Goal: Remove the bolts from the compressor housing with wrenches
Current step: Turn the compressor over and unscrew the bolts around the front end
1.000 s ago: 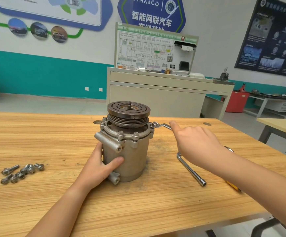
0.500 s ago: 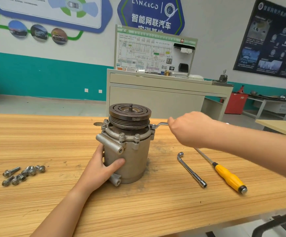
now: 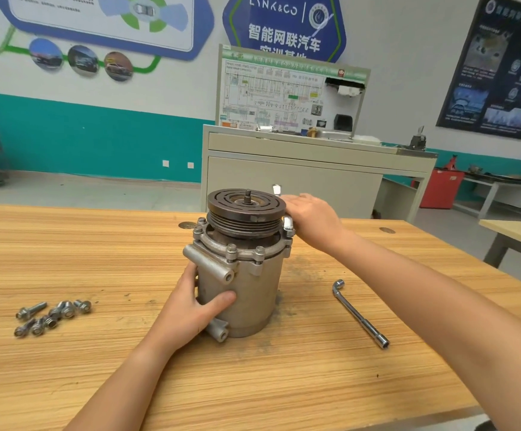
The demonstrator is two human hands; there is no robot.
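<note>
Compressor standing upright on the bench, a few bolts already out

Grey compressor housing (image 3: 246, 293) sits pulley-up with flange bolts (image 3: 231, 248) in its rim. Loose bolts (image 3: 52, 315) are heaped well off to the left. The ring wrench (image 3: 288, 223) is on the right-side flange, and the L-shaped socket wrench (image 3: 358, 314) lies flat to the right.

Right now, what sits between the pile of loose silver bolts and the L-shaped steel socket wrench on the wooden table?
The upright grey metal compressor housing, with the left hand gripping its lower side. The head view shows it.
</note>
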